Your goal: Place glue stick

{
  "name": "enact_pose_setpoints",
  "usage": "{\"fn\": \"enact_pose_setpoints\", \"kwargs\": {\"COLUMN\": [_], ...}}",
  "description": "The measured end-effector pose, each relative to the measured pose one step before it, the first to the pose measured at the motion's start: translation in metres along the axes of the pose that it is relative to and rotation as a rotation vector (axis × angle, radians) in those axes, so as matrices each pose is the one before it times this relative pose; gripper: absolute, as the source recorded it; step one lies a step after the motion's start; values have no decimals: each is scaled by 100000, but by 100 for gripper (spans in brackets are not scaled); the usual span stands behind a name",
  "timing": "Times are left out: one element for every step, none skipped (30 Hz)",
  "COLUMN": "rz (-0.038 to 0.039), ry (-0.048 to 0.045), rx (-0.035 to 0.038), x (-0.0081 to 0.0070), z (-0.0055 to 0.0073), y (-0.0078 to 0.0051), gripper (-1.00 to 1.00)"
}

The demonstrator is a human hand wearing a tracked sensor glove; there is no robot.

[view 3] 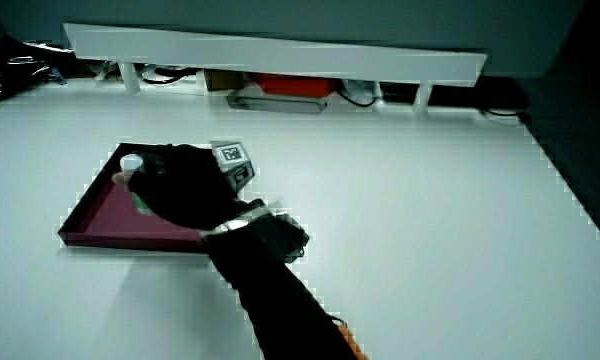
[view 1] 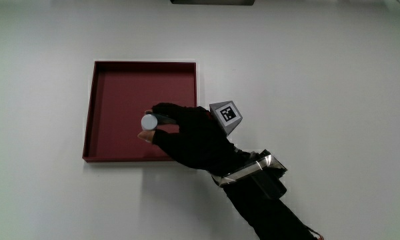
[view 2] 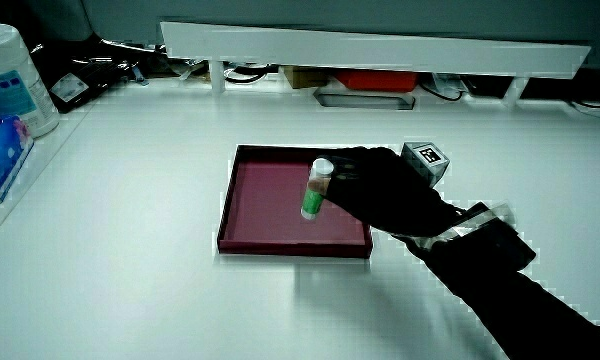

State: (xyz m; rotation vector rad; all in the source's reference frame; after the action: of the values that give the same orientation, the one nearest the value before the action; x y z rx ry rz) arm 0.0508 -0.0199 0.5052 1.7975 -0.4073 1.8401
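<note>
**Glue stick held upright over tray, not yet set down**

Hand (view 1: pixel 187 133) over the tray (view 1: pixel 113 73), reaching in across the rim nearest the person. Fingers (view 1: pixel 165 111) curled around the glue stick (view 2: pixel 317 190), gripping its lower body; cap end clear of the grip. Stick's long axis near vertical: seen end-on as a pale round cap in the main view, as a slightly tilted white-and-green tube in a side view. Stick sits at the fingertip end of the hand, above the red tray floor, roughly mid-tray and nearer the person-side wall. Cannot tell whether the base touches the floor; looks just above it. Marker cube (view 1: pixel 227 113) on the back of the hand faces up. Tabletop (view 1: pixel 333 80) bare around the tray. Likely next: lower straight down, then release. Risk: upright stick tipping on release.
</note>
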Motion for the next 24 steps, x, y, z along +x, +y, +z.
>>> {"fn": "enact_pose_setpoints", "kwargs": {"rz": [-947, -1391, -745, -1662, -656, -1530, -912, -1614, -785, -1195, -589, -1532, -596, -916, -2212, -1033, 765, -544, 352, 60, -1016, -693, 24, 87], "ry": [219, 1379, -541, -33, -507, -95, -278, -139, 1159, 1082, -703, 872, -889, -189, 227, 1322, 1844, -1070, -439, -944, 472, 738, 817, -1001], "rx": [9, -13, 454, -663, 95, 3, 174, -506, -76, -163, 36, -124, -167, 119, 47, 387, -296, 559, 89, -68, 14, 353, 476, 745], "x": [258, 257, 495, 376, 309, 280, 386, 466, 276, 262, 270, 227, 274, 153, 135, 21, -10, -9, -40, -84, 90, -18, 211, 21], "z": [15, -37, 24, -21, -30, -72, -61, -46, -121, -119, -90, -153, -96, -100, -86, -30, -46, -21, -47, -56, 2, 20, 88, 61], "y": [85, 60, 108, 56, 49, 55, 72, 112, 62, 28, 73, 64, 113, 27, 10, -4, 70, 38, 33, -71, -30, -53, 64, -22], "gripper": [0, 0, 0, 0, 0, 0, 0, 0, 0, 0, 0, 0, 0, 0, 0, 0, 0, 0, 0, 0, 0, 0, 0, 0]}}
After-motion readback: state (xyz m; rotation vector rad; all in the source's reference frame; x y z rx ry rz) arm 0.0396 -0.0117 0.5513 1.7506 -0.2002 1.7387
